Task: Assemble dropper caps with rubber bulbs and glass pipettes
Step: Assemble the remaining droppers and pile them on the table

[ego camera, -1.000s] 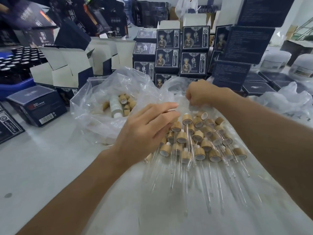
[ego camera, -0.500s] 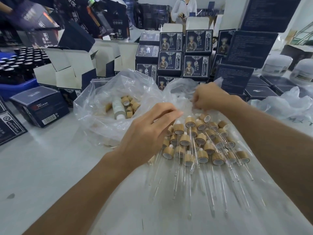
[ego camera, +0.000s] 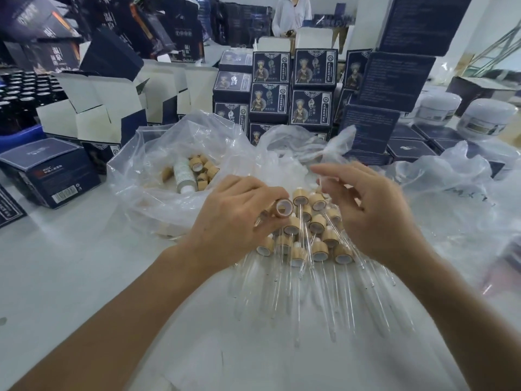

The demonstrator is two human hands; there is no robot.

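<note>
Assembled droppers [ego camera: 307,235], bamboo-coloured caps with glass pipettes, lie heaped on a clear plastic sheet [ego camera: 310,320] on a white table [ego camera: 70,263], directly under and between a person's two hands. Stacks of dark blue printed boxes [ego camera: 313,88] rise beyond the hands. A clear plastic bag [ego camera: 158,170], ahead and to the left of the left hand, holds loose caps and a white bottle [ego camera: 183,176]. The left hand [ego camera: 234,215] pinches a single bamboo cap [ego camera: 283,208] at its fingertips, open end toward the camera. The right hand [ego camera: 369,213], just beside it, hovers over the heap with fingers spread and loosely bent, its grasp unclear.
</note>
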